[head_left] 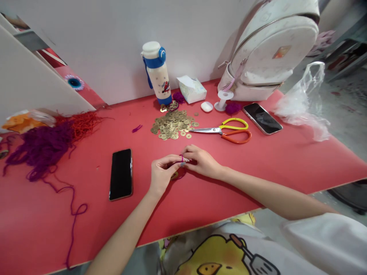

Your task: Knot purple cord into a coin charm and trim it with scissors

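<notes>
- purple thread (pixel 181 157), a short loop at centre frame, pinched between both hands just above the red table (pixel 258 168); a brass coin (pixel 174 176) lies half hidden under it, seemingly tied into it
- left hand (pixel 161 175) closed, thumb and forefinger nipping the thread; right hand (pixel 203 162) closed too, fingertips on the same loop, touching the left
- judgement: work goes best with the thread kept taut, pinched close to the coin, wrists resting on the table
- coin pile (pixel 173 125) just above the hands; scissors (pixel 226 131) to its right, blades toward the pile
- black phone (pixel 121 173) left of the hands, near; second phone (pixel 262 118) upper right
- purple yarn heap (pixel 40 147) far left; bottle (pixel 157 72), tissue pack (pixel 192 89), spool (pixel 223 99), backpack (pixel 266 49) along the back
- nothing blocks the hands; the phone is the closest thing to bump
</notes>
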